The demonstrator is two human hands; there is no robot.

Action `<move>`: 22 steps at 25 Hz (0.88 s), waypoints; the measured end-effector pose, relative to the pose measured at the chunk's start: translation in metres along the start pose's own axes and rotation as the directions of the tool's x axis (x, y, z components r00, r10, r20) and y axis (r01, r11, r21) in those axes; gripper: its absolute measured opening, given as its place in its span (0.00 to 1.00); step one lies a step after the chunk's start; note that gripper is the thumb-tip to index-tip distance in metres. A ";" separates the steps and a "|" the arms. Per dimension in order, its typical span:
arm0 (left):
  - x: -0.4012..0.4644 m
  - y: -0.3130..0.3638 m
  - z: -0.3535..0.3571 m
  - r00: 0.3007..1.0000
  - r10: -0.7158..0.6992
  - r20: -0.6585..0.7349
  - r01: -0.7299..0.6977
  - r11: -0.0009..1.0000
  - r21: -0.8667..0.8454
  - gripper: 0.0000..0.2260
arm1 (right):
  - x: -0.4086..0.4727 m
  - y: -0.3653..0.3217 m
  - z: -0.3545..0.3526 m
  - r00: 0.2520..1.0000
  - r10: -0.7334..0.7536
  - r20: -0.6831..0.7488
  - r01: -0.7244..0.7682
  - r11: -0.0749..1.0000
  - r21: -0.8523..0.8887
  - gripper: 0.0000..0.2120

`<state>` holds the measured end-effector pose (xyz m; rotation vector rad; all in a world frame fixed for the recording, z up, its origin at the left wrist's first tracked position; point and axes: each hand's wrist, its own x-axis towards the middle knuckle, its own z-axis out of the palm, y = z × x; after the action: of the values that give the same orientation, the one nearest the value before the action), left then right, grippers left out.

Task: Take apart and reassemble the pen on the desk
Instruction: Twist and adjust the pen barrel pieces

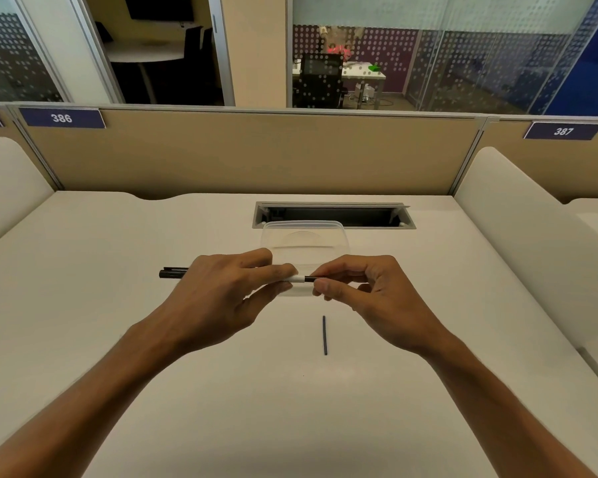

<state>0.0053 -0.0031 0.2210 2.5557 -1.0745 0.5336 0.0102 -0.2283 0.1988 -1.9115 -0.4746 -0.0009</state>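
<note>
head view: only one camera, so everything below came from it.
pen (299,279): you held it level above the counter (118,305), between both hands, in front of the clear container. White barrel showed in the gap between your hands; black capped end (173,272) stuck out past the left side of your left hand.
left hand (221,294): your fingers (277,270) were curled round the white barrel, thumb underneath, gripping it.
right hand (363,288): your thumb and forefinger pinched the dark section at the pen's right end; the other fingers were curled loosely behind. Couldn't tell exactly what part that dark section was, your fingertips hid most of it.
loose part (324,335): thin dark rod lay on the counter nearer to you than the pen, below the gap between your hands, pointing roughly away from you. Touched neither hand.
clear container (304,236): transparent plastic, rounded corners, sat on the counter just behind your hands, in front of the cable slot (332,215).
counter: off-white, with tan partition (256,153) at the back carrying number plates 386 (62,118) and 387 (562,131).
</note>
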 end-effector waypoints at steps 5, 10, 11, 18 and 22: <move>0.000 -0.001 -0.001 1.000 0.002 -0.012 -0.002 1.000 0.003 0.12 | 0.001 0.000 0.001 0.999 -0.021 -0.028 0.021 1.000 0.012 0.06; -0.001 -0.001 0.001 1.000 0.004 0.000 -0.004 1.000 0.007 0.11 | 0.000 0.004 0.003 0.999 -0.008 -0.039 0.009 0.999 0.036 0.12; -0.001 -0.001 0.002 1.000 0.003 0.001 -0.003 1.000 0.010 0.11 | -0.001 0.005 0.002 1.000 -0.006 -0.027 0.006 1.000 0.025 0.11; -0.009 -0.009 0.008 0.999 -0.032 0.031 0.032 1.000 0.000 0.12 | -0.003 0.010 -0.010 1.000 -0.021 -0.017 0.019 0.995 -0.094 0.04; -0.015 -0.018 0.012 0.997 -0.077 0.019 0.077 0.997 -0.003 0.13 | -0.005 0.026 -0.012 0.996 -0.013 -0.093 0.001 0.991 -0.136 0.04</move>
<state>0.0113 0.0133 0.2008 2.5914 -0.9776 0.4881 0.0168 -0.2488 0.1792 -2.0333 -0.4271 -0.1300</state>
